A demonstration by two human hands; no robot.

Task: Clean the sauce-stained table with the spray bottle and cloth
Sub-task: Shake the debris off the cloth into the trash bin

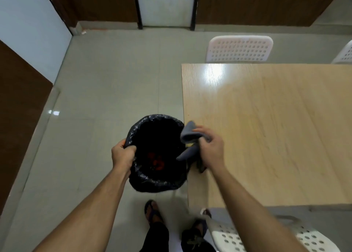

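Fingers of the left hand (pixel 122 155) curl over the near-left rim of the bin (pixel 158 152), thumb inside the black liner and knuckles outside, gripping the plastic at about nine o'clock on the opening. That forearm runs in from seven o'clock, nearly straight, wrist bent slightly inward toward the bin

Right hand (pixel 210 147) is bunched around the grey cloth (pixel 188 135), fingers curled and pinching it from above, back of the hand toward the camera. One fold of cloth sticks up past the fingertips at eleven o'clock from the hand; another tail hangs down at seven o'clock, over the bin's right rim. A little yellow shows between the folds, too small to make out. The right forearm comes in from five o'clock, crossing the near-left corner of the table (pixel 266 129), and the hand sits right at the table's left edge, just beside the bin

Something red lies at the bottom of the bin, blurred. The bin is held off the floor beside the table edge, at three o'clock from the left hand

White perforated chairs stand at the table's far side (pixel 240 48) and near side (pixel 304 238). Two sandalled feet (pixel 152 211) show at six o'clock
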